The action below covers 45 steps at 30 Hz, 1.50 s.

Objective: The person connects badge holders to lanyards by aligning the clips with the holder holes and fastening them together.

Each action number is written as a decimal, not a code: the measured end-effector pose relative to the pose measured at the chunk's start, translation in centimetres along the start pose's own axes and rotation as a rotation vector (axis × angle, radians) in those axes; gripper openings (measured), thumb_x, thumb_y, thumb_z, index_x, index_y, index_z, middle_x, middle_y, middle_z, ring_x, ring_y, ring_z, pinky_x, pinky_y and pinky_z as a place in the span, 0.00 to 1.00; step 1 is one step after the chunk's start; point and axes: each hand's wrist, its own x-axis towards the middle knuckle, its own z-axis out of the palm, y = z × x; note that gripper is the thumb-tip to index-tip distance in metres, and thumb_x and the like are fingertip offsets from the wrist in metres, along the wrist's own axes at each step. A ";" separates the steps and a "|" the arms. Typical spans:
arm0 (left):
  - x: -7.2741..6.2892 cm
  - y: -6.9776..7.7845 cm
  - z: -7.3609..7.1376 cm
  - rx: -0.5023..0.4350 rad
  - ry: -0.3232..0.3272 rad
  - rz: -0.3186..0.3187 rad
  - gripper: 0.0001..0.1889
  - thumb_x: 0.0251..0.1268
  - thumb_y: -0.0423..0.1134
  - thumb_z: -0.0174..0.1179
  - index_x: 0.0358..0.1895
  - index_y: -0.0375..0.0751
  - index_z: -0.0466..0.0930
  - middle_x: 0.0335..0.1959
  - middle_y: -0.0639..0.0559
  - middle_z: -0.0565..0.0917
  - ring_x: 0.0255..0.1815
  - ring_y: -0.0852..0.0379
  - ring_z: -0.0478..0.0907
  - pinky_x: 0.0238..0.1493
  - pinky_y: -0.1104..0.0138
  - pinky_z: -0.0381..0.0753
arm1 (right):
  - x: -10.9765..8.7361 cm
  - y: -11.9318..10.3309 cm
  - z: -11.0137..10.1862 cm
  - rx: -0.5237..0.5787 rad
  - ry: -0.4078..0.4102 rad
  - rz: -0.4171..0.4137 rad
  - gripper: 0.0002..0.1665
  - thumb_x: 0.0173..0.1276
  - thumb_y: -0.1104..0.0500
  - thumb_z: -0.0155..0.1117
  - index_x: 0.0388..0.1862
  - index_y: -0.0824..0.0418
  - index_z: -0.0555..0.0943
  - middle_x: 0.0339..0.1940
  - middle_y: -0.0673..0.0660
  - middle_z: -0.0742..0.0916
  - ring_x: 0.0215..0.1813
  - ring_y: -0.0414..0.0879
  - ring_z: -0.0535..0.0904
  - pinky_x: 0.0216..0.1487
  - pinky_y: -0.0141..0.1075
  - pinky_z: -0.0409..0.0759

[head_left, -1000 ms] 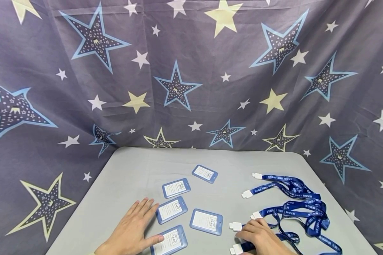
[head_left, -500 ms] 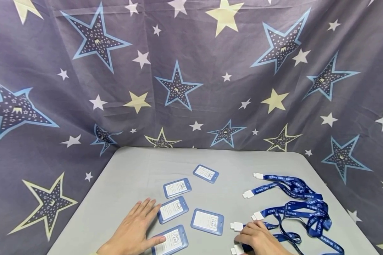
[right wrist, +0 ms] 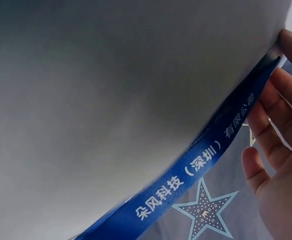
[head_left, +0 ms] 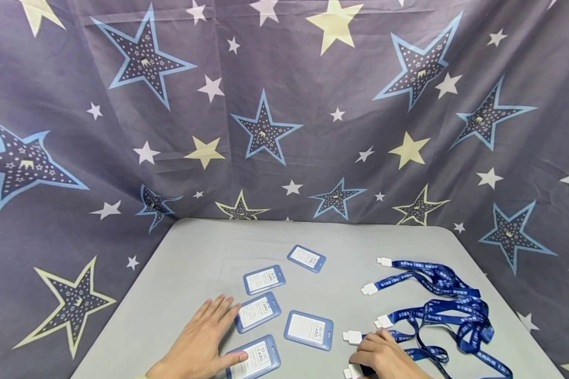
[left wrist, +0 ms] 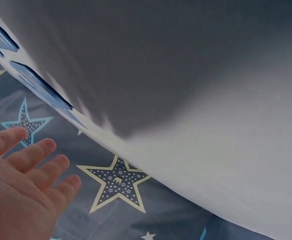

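My left hand (head_left: 196, 337) lies spread with straight fingers beside blue-framed ID badge holders. Its thumb overlaps the nearest badge holder (head_left: 258, 358), and its fingertips are right by the edge of a second badge holder (head_left: 257, 312). In the left wrist view, the fingers of that hand (left wrist: 30, 175) are extended and hold nothing. My right hand (head_left: 391, 358) pinches a blue lanyard (right wrist: 171, 182) just behind its white clip (head_left: 352, 372). In the right wrist view, thumb and fingers of the right hand (right wrist: 286, 125) meet at the strap's end, its white lettering facing the camera.
A separate badge holder (head_left: 308, 330) lies between the hands, with two more behind, one badge holder (head_left: 264, 279) left of the other (head_left: 306, 258). Several lanyards (head_left: 448, 310) lie looped at the right of the grey table (head_left: 208, 245). A star-patterned curtain (head_left: 303, 168) surrounds it.
The right hand's fingers have come down over the strap behind the nearest clip. The left hand and badge holders stay put; the head view has shifted slightly.
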 end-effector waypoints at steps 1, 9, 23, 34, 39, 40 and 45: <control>0.0 0.0 0.0 -0.003 -0.002 -0.001 0.52 0.56 0.77 0.60 0.71 0.37 0.73 0.72 0.36 0.73 0.75 0.36 0.66 0.76 0.44 0.61 | 0.0 0.0 0.0 -0.001 0.000 -0.002 0.13 0.55 0.49 0.79 0.40 0.46 0.89 0.36 0.33 0.82 0.40 0.29 0.73 0.44 0.29 0.65; 0.1 0.1 0.2 -0.014 -0.030 -0.010 0.52 0.57 0.79 0.57 0.72 0.38 0.73 0.73 0.37 0.72 0.76 0.37 0.65 0.76 0.45 0.60 | 0.0 0.0 0.1 -0.030 0.015 -0.017 0.12 0.54 0.50 0.79 0.38 0.45 0.88 0.35 0.34 0.82 0.39 0.29 0.72 0.44 0.27 0.66; 0.1 0.3 0.6 -0.016 -0.030 0.001 0.53 0.55 0.80 0.57 0.71 0.38 0.74 0.72 0.37 0.73 0.75 0.36 0.66 0.75 0.44 0.63 | 0.2 -0.2 0.1 -0.044 0.032 -0.007 0.10 0.61 0.47 0.77 0.39 0.46 0.88 0.36 0.34 0.82 0.39 0.30 0.72 0.44 0.28 0.66; 0.1 0.9 0.9 -0.018 -0.044 0.021 0.53 0.54 0.81 0.56 0.70 0.38 0.75 0.72 0.39 0.74 0.74 0.36 0.68 0.74 0.44 0.66 | 0.6 -0.5 0.0 -0.080 0.048 0.006 0.10 0.60 0.48 0.78 0.38 0.48 0.88 0.36 0.35 0.82 0.39 0.31 0.72 0.45 0.30 0.68; 0.1 1.2 0.9 -0.002 -0.019 0.047 0.52 0.54 0.81 0.58 0.69 0.39 0.76 0.70 0.39 0.75 0.73 0.37 0.69 0.73 0.45 0.67 | 0.6 -0.6 0.1 -0.085 0.065 0.009 0.10 0.60 0.48 0.78 0.38 0.47 0.88 0.36 0.35 0.82 0.40 0.31 0.72 0.45 0.29 0.68; 0.1 1.2 1.0 0.002 -0.011 0.056 0.52 0.54 0.81 0.58 0.69 0.39 0.77 0.70 0.39 0.76 0.72 0.38 0.70 0.73 0.45 0.68 | 0.6 -0.6 0.2 -0.086 0.071 0.008 0.10 0.60 0.48 0.78 0.38 0.47 0.88 0.36 0.35 0.82 0.40 0.31 0.72 0.45 0.29 0.67; 0.1 1.4 1.0 0.022 0.033 0.116 0.51 0.53 0.80 0.59 0.66 0.38 0.78 0.66 0.39 0.79 0.69 0.39 0.74 0.71 0.47 0.71 | 0.8 -0.5 0.4 -0.112 0.122 -0.016 0.11 0.59 0.47 0.79 0.37 0.47 0.87 0.35 0.35 0.81 0.39 0.31 0.72 0.47 0.27 0.64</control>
